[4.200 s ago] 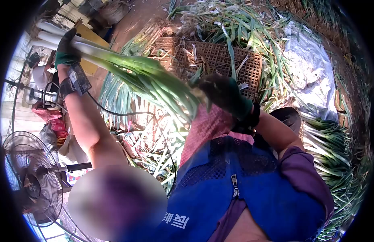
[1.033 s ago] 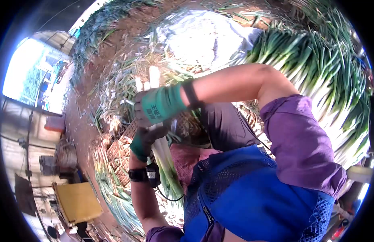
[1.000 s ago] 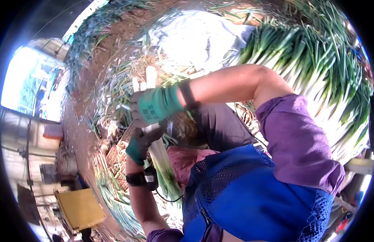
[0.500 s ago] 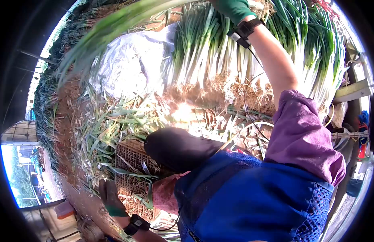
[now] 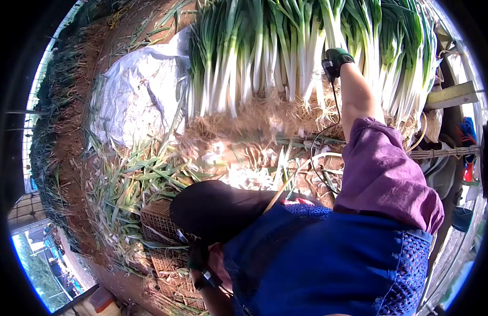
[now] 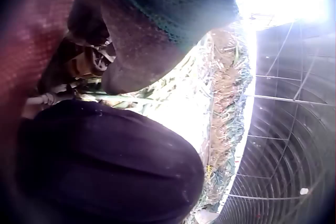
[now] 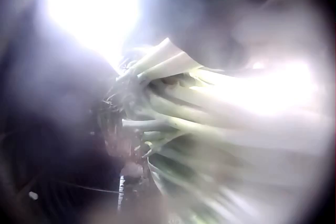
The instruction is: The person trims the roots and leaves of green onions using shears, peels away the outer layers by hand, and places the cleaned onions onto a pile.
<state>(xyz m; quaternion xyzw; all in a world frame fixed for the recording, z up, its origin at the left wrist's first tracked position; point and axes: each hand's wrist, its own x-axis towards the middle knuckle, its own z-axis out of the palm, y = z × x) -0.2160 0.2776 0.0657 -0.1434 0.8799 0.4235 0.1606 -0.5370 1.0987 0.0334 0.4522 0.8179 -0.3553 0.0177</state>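
Observation:
In the head view my gloved right hand (image 5: 338, 59) is at the upper right, on the white stalks of a leek bundle (image 5: 332, 29) within a long row of leeks. The bundle's stalks run out beyond the hand; its fingertips are hidden. Blurred leeks (image 7: 184, 119) fill much of the right wrist view. My left hand (image 5: 198, 255) hangs low beside my dark-clad knee (image 5: 217, 205), near a woven basket (image 5: 162, 218). In the left wrist view the left glove (image 6: 152, 29) has loosely bent fingers above the knee (image 6: 110, 161), with nothing visible in them.
A white plastic sheet (image 5: 141, 95) lies left of the leek row. Loose leaves (image 5: 133, 184) cover the ground around the basket. A cable (image 5: 313, 152) runs from the right wrist toward my lap. A wooden beam (image 5: 452, 96) juts in at the right.
The right hand has swung a leek bundle from in front of me over to the row, where its leaves point away. The left hand has separated from the bundle and moved down beside the knee.

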